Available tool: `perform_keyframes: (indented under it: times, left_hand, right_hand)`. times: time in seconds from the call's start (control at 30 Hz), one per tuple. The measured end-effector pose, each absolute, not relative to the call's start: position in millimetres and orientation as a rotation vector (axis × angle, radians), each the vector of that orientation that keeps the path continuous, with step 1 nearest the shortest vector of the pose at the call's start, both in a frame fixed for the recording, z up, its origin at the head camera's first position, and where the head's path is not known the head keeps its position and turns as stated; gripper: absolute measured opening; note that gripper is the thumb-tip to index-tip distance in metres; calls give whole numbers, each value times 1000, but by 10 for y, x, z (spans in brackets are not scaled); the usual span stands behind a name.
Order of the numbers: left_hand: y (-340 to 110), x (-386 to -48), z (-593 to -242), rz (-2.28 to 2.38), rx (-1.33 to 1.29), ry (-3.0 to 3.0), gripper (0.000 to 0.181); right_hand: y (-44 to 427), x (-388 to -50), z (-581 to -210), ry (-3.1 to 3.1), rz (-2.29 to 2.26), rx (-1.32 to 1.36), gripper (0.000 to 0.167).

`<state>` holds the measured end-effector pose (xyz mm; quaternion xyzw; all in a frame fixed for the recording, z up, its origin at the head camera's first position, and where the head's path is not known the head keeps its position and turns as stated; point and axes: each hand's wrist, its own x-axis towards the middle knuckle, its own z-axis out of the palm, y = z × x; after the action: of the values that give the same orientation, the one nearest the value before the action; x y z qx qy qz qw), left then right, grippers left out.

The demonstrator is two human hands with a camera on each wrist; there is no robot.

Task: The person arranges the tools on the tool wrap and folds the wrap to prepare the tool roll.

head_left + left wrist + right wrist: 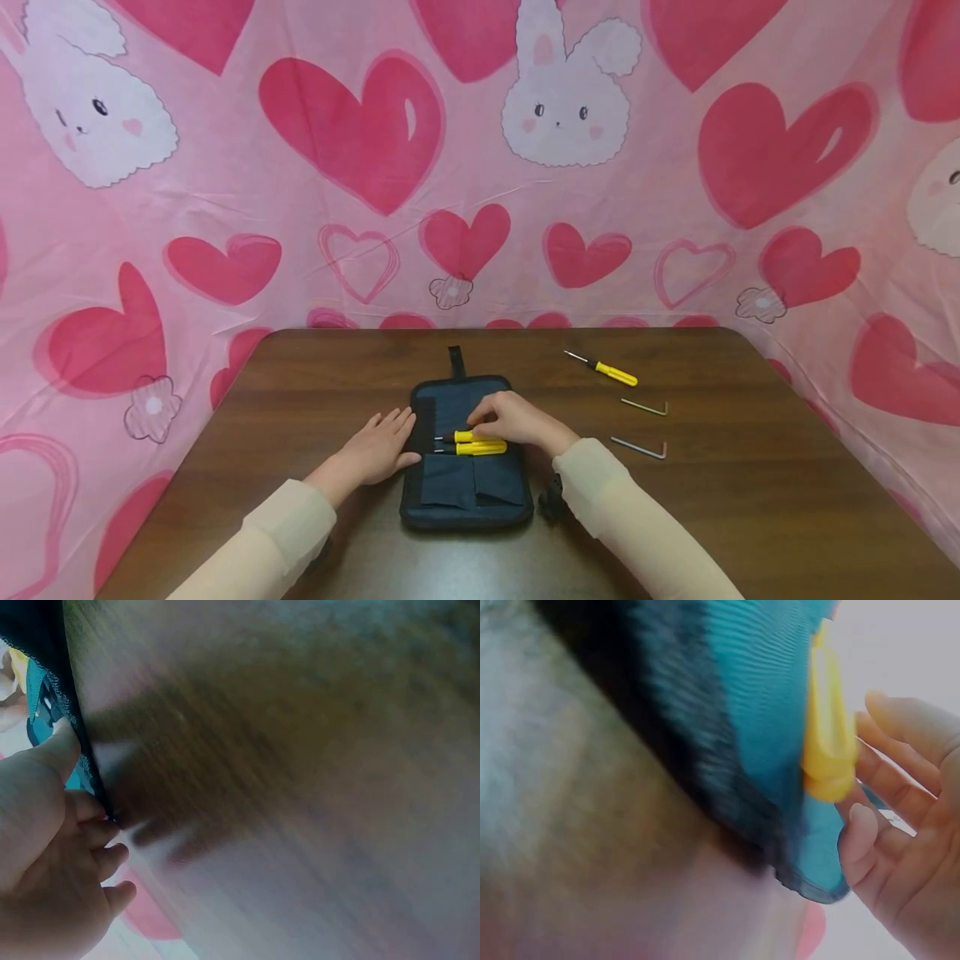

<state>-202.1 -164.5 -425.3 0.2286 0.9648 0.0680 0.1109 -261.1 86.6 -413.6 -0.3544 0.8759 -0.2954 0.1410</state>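
Left hand (378, 446), fingers straight, on left edge of navy fabric tool case (465, 396), lower centre. Two yellow-handled screwdrivers (482, 449) inside; right hand (517, 417) at upper one, can't tell if pinched. Probably slotting it; next calls for a leftward push. Right of frame: loose L-shaped metal hex keys (641, 450).

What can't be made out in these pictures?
Head view: handle end of the upper screwdriver in the case, behind the right hand.
Head view: insides of the lower pockets, covered by their fabric.
Head view: what the dark object is, partly hidden by the right sleeve.
Left wrist view: most of the case, cut off by the edge.
Right wrist view: tabletop, badly blurred.
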Motion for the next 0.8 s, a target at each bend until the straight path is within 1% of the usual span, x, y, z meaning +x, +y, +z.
perform_keyframes:
  times: [0.27, 0.53, 0.8]
  left_hand:
    - [-1641, -2016, -4257, 190, 661, 2836, 67]
    - [-1643, -2026, -4287, 188, 672, 2849, 67]
    - [-1641, -2017, -4273, 200, 679, 2852, 66]
  right_hand:
    - [967, -2641, -3963, 2547, -951, -1024, 23]
    - [1108, -2686, -3773, 2596, -1045, -906, 26]
    - [1310, -2776, -3608, 2665, -1154, -890, 26]
